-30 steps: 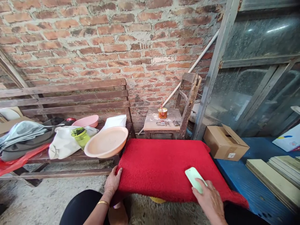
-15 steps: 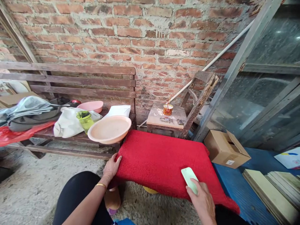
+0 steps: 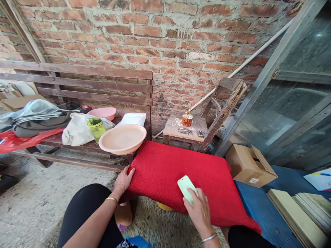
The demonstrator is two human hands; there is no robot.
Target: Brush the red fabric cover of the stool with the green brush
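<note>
A fuzzy red cloth [image 3: 165, 162] lies spread over a low surface in front of me. My left hand [image 3: 124, 179] grips the cloth's left edge, thumb on top and fingers partly hidden over the side. In my right hand [image 3: 198, 206] is a pale green, flat oblong that looks like the back of a brush [image 3: 186, 187]. It has rounded corners and a small hole at its far end. It lies on the cloth near the front middle, and its underside is hidden.
A peach basin [image 3: 122, 137], a green bottle [image 3: 96, 129] and a white bag [image 3: 77, 129] sit on the wooden bench [image 3: 103, 84]. Behind the cloth, a small chair [image 3: 168, 129] holds a red-gold cup [image 3: 187, 120] and padlocks. A cardboard box [image 3: 248, 165] stands right.
My right hand has slid the pale green oblong leftward and slightly away from me across the red cloth. My left hand stays at the cloth's left edge. The view has shifted slightly.
</note>
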